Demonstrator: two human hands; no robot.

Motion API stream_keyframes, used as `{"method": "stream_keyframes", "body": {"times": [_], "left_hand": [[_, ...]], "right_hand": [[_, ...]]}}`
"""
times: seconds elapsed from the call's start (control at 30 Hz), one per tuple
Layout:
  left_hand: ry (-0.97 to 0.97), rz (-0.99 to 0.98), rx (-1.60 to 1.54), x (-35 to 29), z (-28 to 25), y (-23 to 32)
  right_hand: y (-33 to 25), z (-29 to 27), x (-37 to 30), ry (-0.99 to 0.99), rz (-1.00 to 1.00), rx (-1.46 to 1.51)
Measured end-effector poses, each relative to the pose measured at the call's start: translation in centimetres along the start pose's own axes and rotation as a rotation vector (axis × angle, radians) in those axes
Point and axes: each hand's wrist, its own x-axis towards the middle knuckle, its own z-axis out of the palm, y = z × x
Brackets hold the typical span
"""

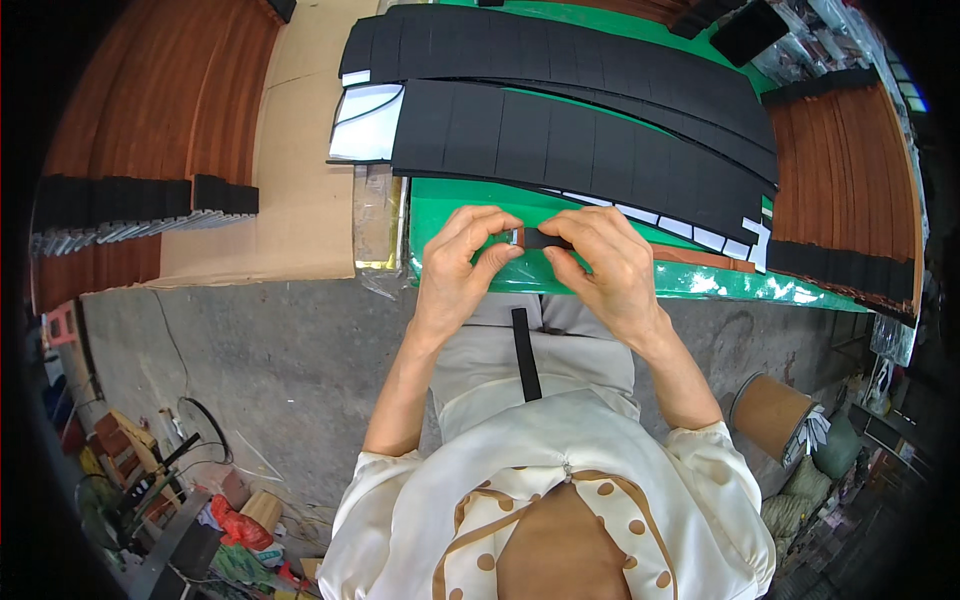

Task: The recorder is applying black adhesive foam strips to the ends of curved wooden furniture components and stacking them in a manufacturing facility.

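Note:
My left hand (465, 255) and my right hand (605, 255) meet over the near edge of the green-covered table. A short black strip (538, 239) spans the gap between them, with a small brown and pale end at the left fingertips. Thumb and fingers of my left hand are closed on that end; my right hand pinches the black part. A long reddish-brown strip (700, 258) runs out to the right behind my right hand; whether it joins the black piece is hidden. Another black strip (525, 355) lies on my lap.
Wide black sheets cut into strips (590, 150) cover the table beyond my hands, with white backing (370, 122) showing. Brown slats with black ends are stacked left (150, 110) and right (845, 180). Cardboard (300, 200) lies at left. A brown drum (770, 412) stands on the floor.

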Motion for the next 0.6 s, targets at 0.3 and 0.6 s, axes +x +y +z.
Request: {"method": "stream_keyframes", "body": {"times": [0.3, 0.6], "left_hand": [[-0.001, 0.004, 0.031, -0.15, -0.08, 0.02], [0.005, 0.033, 0.059, -0.06, -0.05, 0.04]], "right_hand": [[-0.25, 0.4, 0.11, 0.006, 0.0, -0.05], [-0.16, 0.51, 0.18, 0.008, 0.001, -0.044]]}}
